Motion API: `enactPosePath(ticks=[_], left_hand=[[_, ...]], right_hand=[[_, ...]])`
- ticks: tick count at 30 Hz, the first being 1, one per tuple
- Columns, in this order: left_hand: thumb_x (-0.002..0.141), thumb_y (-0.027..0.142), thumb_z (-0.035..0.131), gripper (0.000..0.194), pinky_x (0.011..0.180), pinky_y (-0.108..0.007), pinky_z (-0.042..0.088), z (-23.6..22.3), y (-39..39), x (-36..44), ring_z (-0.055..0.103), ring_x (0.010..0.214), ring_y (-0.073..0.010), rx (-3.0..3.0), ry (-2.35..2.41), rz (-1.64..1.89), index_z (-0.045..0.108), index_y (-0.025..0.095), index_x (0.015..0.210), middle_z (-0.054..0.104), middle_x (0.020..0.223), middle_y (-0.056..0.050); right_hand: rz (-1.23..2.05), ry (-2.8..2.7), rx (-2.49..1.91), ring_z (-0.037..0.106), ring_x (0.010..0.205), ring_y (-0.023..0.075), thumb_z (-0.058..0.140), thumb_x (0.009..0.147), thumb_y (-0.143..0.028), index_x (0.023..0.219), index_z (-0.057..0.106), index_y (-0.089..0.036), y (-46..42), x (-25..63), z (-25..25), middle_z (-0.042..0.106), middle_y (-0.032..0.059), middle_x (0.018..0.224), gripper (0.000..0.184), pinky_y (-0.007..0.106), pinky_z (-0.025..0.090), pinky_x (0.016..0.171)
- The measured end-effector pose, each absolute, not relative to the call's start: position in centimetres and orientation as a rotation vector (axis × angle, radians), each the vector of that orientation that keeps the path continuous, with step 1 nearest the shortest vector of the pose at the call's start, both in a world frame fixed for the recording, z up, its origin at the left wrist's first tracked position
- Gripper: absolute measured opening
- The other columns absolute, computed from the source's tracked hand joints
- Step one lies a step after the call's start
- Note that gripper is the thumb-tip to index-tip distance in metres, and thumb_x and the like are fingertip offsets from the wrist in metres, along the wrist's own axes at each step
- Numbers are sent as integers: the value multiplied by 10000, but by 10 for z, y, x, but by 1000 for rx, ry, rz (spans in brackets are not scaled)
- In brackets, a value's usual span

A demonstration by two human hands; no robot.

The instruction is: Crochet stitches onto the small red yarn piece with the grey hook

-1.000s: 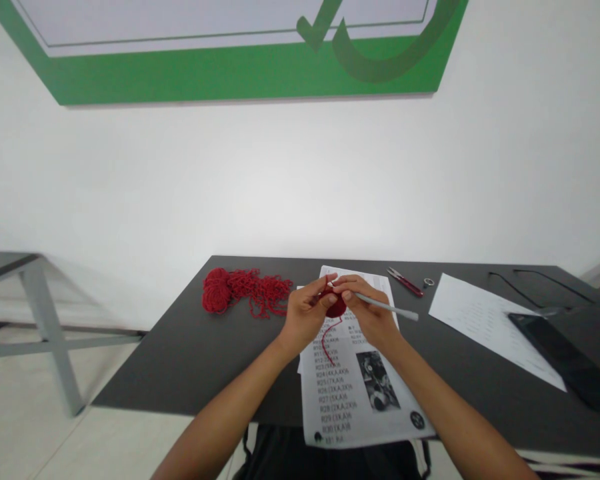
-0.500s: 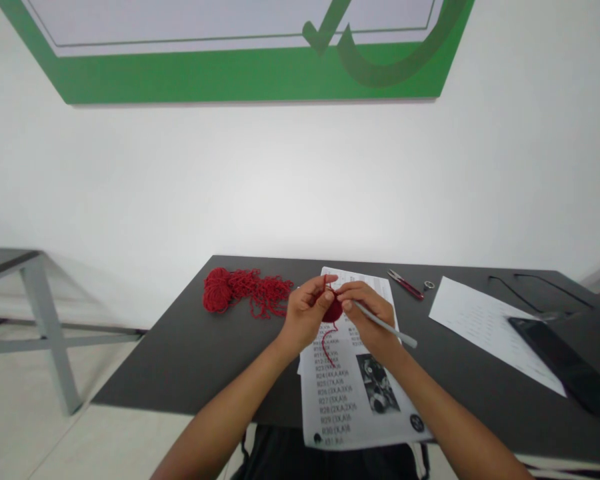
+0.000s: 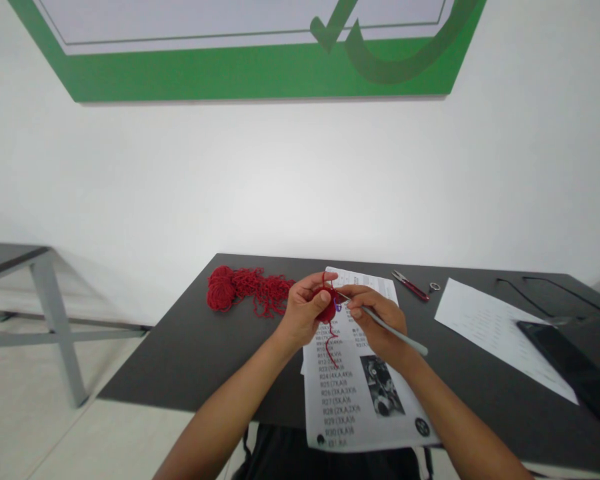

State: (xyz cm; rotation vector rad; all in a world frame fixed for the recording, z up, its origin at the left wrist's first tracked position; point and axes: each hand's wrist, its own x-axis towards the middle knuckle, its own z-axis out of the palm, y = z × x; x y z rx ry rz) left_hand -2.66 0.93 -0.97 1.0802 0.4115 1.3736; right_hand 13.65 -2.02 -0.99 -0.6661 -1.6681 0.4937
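Between thumb and fingers, my left hand [image 3: 301,307] grips a small round piece of red crochet work [image 3: 326,308], with a strand of yarn looped over its raised index finger. A purple stitch marker [image 3: 337,305] shows at the work's right edge, and a loose red yarn tail [image 3: 331,347] dangles below. My right hand [image 3: 380,320] is closed around a crochet hook [image 3: 395,331] with a thick pale grey handle. The hook's thin tip points left, at the top edge of the crochet work; whether it is inside a stitch I cannot tell.
Beneath my hands lies a printed pattern sheet [image 3: 345,407]. Red yarn [image 3: 221,289] sits left on the dark table [image 3: 180,353]. To the right are red-handled snips [image 3: 411,287], a small ring [image 3: 434,287], a white paper [image 3: 500,340], eyeglasses [image 3: 550,293] and a black phone [image 3: 565,363].
My right hand has drawn slightly right, away from the crochet work, bringing the hook's shaft and the purple marker into sight. The whole view has shifted a little.
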Motion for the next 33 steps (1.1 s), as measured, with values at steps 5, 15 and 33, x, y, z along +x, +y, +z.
enactPosePath(ticks=[5,15,33], left_hand=[[640,469,923,521,386,-154,350,-8,7,-29,463,397,-32,980,369,1292,745,157,1018,669,652,11],[633,455,933,512,395,-140,416,-5,7,-34,623,468,-89,873,304,1220,728,144,985,717,692,-20],[619,414,950,449,557,-188,515,-6,9,-34,705,618,-126,911,283,1231,719,163,910,768,778,-38]], right_hand=[[594,-1616,-648,767,1046,232,631,963,-353,892,686,-276,-24,136,-8,796,26,1161,118,378,628,884],[748,-1514,-671,766,1074,237,668,947,-349,924,698,-291,-31,132,-8,791,21,1185,69,387,624,926],[1196,-1119,-406,783,963,244,688,929,-409,879,698,-254,-27,116,-12,814,58,1089,164,452,620,916]])
